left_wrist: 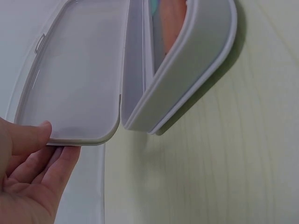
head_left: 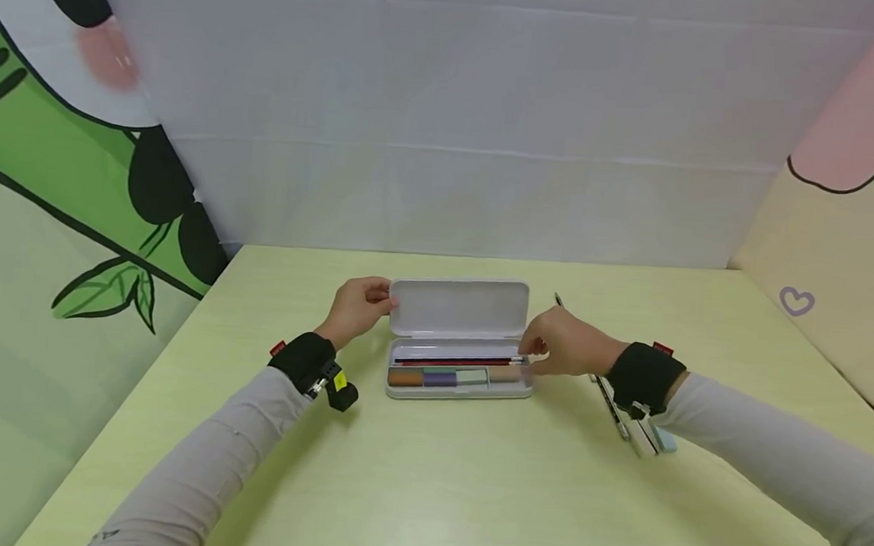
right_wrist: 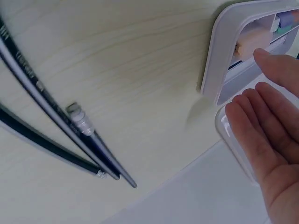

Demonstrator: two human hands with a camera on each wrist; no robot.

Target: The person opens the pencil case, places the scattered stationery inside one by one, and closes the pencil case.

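Observation:
A white pencil case (head_left: pixel 398 390) lies open mid-table with its lid (head_left: pixel 457 308) raised. My left hand (head_left: pixel 381 300) pinches the lid's left corner, thumb (left_wrist: pixel 29 136) on the inside and fingers (left_wrist: pixel 56 170) behind it. In the tray lie a red and a black pencil (head_left: pixel 454 360) and a row of coloured erasers (head_left: pixel 441 378). My right hand (head_left: pixel 531 351) is at the tray's right end by the pencil tips. In the right wrist view its fingers (right_wrist: pixel 261 116) are straight and hold nothing, close to the case corner (right_wrist: pixel 224 51).
Several dark pens (right_wrist: pixel 60 126) lie on the yellow-green table (head_left: pixel 425 473) right of the case, under my right wrist (head_left: pixel 612 405). Another pencil (head_left: pixel 558 300) lies behind my right hand. A white wall and printed side panels enclose the table.

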